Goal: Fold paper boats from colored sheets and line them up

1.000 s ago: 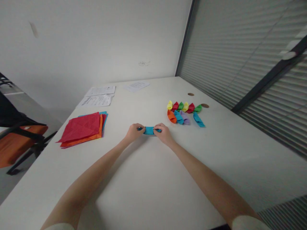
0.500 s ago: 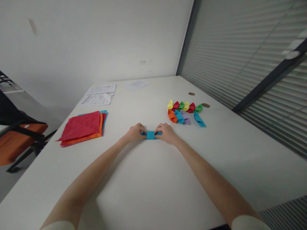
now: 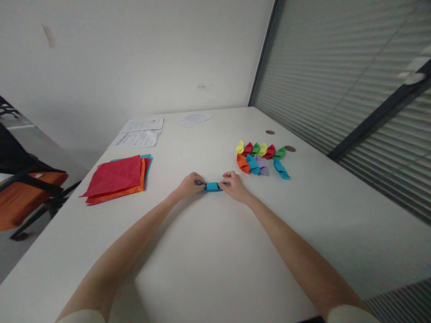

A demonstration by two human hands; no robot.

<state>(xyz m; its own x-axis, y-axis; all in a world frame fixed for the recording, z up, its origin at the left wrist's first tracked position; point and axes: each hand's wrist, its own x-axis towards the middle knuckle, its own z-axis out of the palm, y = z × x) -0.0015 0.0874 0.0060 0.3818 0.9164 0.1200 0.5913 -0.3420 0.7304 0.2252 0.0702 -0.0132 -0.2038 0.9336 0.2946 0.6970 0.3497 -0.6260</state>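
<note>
1. Blue paper [image 3: 212,186], folded small, sits on the table [image 3: 205,251] between both hands, probably held by its ends to keep it steady.
2. Left hand [image 3: 190,185]: fingertips pinched on the left end.
3. Right hand [image 3: 235,186]: fingertips at the right end, can't tell if they're clamped.
4. Folded pieces [image 3: 252,164] right, sheets [image 3: 116,175] left, seemingly for elbow room.

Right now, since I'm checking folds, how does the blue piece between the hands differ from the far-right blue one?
The held blue piece has the left hand and right hand at its ends; the far-right blue piece lies untouched on the table. The held blue piece runs side to side, while the far-right blue piece slants. Both are blue and look folded.
</note>
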